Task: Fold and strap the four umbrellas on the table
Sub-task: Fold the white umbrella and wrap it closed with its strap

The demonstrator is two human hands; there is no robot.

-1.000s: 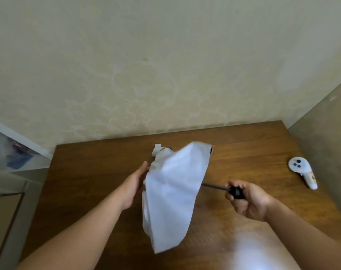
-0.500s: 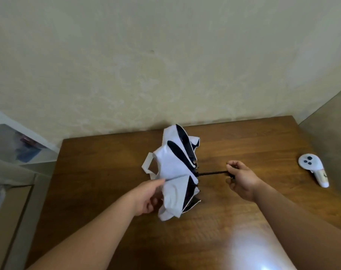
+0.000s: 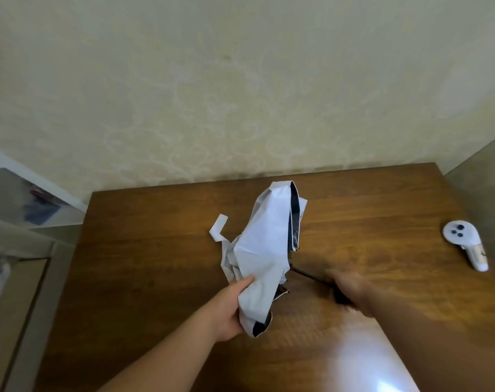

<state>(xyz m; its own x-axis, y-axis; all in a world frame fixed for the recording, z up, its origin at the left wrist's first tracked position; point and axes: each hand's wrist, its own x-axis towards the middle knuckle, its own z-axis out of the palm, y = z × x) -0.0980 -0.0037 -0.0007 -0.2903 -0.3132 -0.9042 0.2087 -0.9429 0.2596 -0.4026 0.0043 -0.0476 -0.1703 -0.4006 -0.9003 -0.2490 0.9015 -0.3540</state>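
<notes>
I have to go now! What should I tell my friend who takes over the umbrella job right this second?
Left hand grips the white umbrella by its bunched canopy.
Right hand is blurred; it seems to hold the black handle end of the shaft.
The strap hangs loose, not fastened.
Done: canopy collapsed.
Left: push the shaft in, wrap the canopy, fasten the strap.
No other umbrellas show on the table.

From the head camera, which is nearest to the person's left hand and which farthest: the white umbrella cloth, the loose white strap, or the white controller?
1. White umbrella cloth: the left hand grips its lower end.
2. Loose white strap: sticking out beyond the hand, toward the wall.
3. White controller: far off at the table's right edge.
</notes>
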